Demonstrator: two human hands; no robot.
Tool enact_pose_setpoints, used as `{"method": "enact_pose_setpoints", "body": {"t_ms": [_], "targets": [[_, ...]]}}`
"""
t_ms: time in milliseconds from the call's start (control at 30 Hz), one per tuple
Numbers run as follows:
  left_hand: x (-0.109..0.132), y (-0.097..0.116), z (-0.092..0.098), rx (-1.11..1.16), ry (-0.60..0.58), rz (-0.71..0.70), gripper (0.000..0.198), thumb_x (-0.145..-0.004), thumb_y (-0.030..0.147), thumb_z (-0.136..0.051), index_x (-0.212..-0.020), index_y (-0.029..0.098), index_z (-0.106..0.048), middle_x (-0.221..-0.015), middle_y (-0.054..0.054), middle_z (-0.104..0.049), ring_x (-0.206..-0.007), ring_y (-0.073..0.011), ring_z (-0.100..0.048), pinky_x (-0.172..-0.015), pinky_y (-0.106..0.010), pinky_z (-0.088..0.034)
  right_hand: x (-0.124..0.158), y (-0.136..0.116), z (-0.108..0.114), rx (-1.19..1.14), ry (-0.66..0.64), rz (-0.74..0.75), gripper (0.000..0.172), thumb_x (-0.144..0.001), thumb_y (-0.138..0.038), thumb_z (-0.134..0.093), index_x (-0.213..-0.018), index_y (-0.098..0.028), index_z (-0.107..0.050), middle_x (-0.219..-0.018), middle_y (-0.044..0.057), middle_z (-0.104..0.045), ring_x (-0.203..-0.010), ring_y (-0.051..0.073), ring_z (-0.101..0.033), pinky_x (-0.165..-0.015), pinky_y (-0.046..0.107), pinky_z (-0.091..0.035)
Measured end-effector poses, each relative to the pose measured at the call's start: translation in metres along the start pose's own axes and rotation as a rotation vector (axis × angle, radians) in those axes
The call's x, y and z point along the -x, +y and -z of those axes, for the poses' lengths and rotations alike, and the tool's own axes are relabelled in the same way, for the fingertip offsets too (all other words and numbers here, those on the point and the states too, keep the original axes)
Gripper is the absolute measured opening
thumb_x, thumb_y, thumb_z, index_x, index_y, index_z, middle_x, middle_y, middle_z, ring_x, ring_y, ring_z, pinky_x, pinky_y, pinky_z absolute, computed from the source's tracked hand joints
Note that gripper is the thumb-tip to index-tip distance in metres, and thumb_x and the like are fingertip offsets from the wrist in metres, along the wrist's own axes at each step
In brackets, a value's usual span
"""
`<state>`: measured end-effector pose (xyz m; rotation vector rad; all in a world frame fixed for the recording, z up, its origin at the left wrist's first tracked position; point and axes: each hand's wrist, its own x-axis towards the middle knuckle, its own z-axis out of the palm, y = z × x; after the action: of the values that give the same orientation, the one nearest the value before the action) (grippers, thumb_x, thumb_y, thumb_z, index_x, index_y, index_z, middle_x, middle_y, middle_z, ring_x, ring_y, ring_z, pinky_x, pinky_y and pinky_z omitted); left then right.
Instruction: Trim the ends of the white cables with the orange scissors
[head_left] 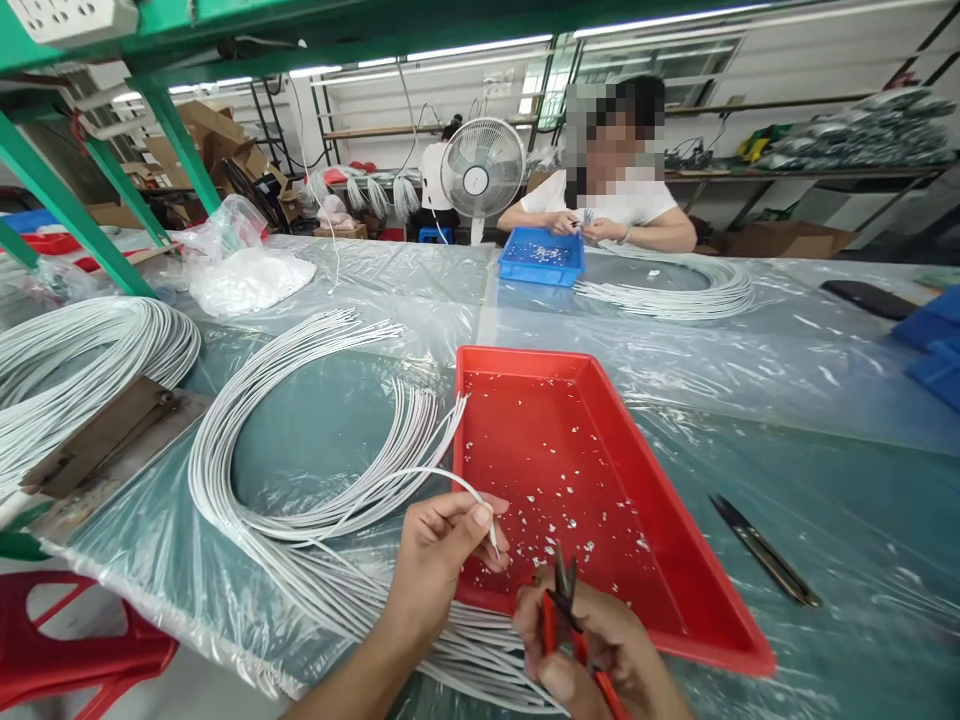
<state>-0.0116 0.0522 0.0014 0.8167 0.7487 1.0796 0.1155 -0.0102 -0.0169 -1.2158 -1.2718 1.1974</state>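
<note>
Between thumb and fingers, my left hand (454, 540) pinches a white cable (442, 470) close to its end, over the near left edge of a red tray (675, 540). Small white scraps lie scattered in the tray. My right hand (592, 640) is wrapped round red-handled cutting pliers (562, 600), their dark jaws pointing up and slightly apart, just right of the cable end and not touching it. A large looped bundle of white cables (214, 440) lies left of the tray, its strands running beneath my forearms.
Thread snips (765, 550) lie right of the tray. Another cable coil (97, 340) and a metal plate (112, 440) are at left. Across the table, a person works over a blue tray (540, 255) beside more cables (675, 290). A red stool (82, 640) stands lower left.
</note>
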Motion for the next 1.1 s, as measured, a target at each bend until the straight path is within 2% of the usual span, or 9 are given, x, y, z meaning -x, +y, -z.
{"method": "enact_pose_setpoints", "body": {"t_ms": [67, 133, 200, 333, 467, 633, 833, 1000, 1100], "targets": [[0.000, 0.002, 0.001, -0.042, -0.002, -0.025, 0.020, -0.076, 0.027, -0.062, -0.087, 0.012, -0.070, -0.051, 0.001, -0.059, -0.045, -0.0081, -0.051, -0.050, -0.020, -0.041, 0.002, 0.005, 0.000, -0.074, -0.168, -0.141, 0.053, -0.058, -0.070, -0.054, -0.056, -0.017, -0.055, -0.048, 0.000, -0.047, -0.038, 0.013, -0.048, -0.038, 0.022, -0.029], [0.001, 0.003, 0.002, -0.084, 0.001, -0.040, 0.021, -0.076, 0.028, -0.062, -0.088, 0.013, -0.070, -0.052, 0.001, -0.059, -0.046, -0.0086, -0.051, -0.051, -0.021, -0.042, 0.005, 0.006, -0.003, -0.135, -0.268, -0.284, 0.060, -0.055, -0.078, -0.046, -0.052, -0.018, -0.050, -0.042, -0.001, -0.044, -0.032, 0.011, -0.044, -0.035, 0.021, -0.026], [0.001, 0.004, 0.003, -0.123, 0.011, -0.049, 0.022, -0.075, 0.029, -0.062, -0.088, 0.014, -0.071, -0.052, 0.001, -0.059, -0.047, -0.0091, -0.050, -0.052, -0.021, -0.042, 0.007, 0.006, -0.006, -0.187, -0.287, -0.379, 0.062, -0.055, -0.080, -0.043, -0.049, -0.018, -0.049, -0.040, -0.002, -0.044, -0.029, 0.009, -0.041, -0.034, 0.020, -0.025], [0.001, 0.005, 0.003, -0.173, 0.009, -0.054, 0.025, -0.077, 0.033, -0.060, -0.090, 0.015, -0.071, -0.053, 0.000, -0.059, -0.048, -0.0093, -0.050, -0.053, -0.021, -0.042, 0.008, 0.002, -0.010, -0.257, -0.235, -0.430, 0.061, -0.055, -0.078, -0.044, -0.043, -0.018, -0.047, -0.035, -0.003, -0.042, -0.026, 0.006, -0.036, -0.032, 0.018, -0.022], [0.001, 0.006, 0.003, -0.209, 0.007, -0.060, 0.026, -0.078, 0.033, -0.059, -0.092, 0.014, -0.071, -0.054, 0.000, -0.059, -0.049, -0.0095, -0.050, -0.053, -0.021, -0.043, 0.006, 0.004, -0.011, -0.320, -0.272, -0.510, 0.062, -0.050, -0.080, -0.046, -0.040, -0.019, -0.046, -0.032, -0.004, -0.040, -0.023, 0.004, -0.027, -0.031, 0.018, -0.015], [0.002, 0.007, 0.002, -0.248, 0.010, -0.080, 0.023, -0.077, 0.031, -0.059, -0.088, 0.015, -0.072, -0.054, 0.000, -0.059, -0.050, -0.0095, -0.050, -0.053, -0.020, -0.043, 0.003, 0.005, -0.010, -0.336, -0.297, -0.545, 0.062, -0.048, -0.080, -0.048, -0.038, -0.019, -0.046, -0.031, -0.004, -0.039, -0.024, 0.004, -0.025, -0.033, 0.019, -0.019], [0.002, 0.006, 0.001, -0.256, 0.013, -0.082, 0.021, -0.077, 0.030, -0.060, -0.084, 0.014, -0.072, -0.055, -0.001, -0.059, -0.049, -0.0090, -0.050, -0.052, -0.020, -0.043, 0.003, -0.001, -0.006, -0.324, -0.318, -0.588, 0.059, -0.054, -0.075, -0.049, -0.041, -0.018, -0.047, -0.034, -0.003, -0.041, -0.026, 0.004, -0.027, -0.035, 0.019, -0.016], [0.001, 0.008, 0.000, -0.258, 0.020, -0.064, 0.021, -0.075, 0.031, -0.062, -0.082, 0.014, -0.073, -0.054, -0.001, -0.058, -0.049, -0.0094, -0.049, -0.051, -0.020, -0.044, 0.001, -0.004, -0.002, -0.286, -0.356, -0.544, 0.057, -0.059, -0.073, -0.048, -0.044, -0.018, -0.049, -0.035, -0.002, -0.045, -0.025, 0.003, -0.024, -0.037, 0.020, -0.011], [0.001, 0.008, 0.000, -0.254, 0.024, -0.063, 0.020, -0.074, 0.030, -0.063, -0.081, 0.014, -0.073, -0.053, 0.000, -0.058, -0.049, -0.0093, -0.048, -0.051, -0.019, -0.044, 0.000, -0.008, 0.001, -0.273, -0.425, -0.508, 0.057, -0.066, -0.071, -0.043, -0.046, -0.018, -0.049, -0.033, -0.004, -0.041, -0.024, 0.004, -0.026, -0.037, 0.021, -0.010]]}}
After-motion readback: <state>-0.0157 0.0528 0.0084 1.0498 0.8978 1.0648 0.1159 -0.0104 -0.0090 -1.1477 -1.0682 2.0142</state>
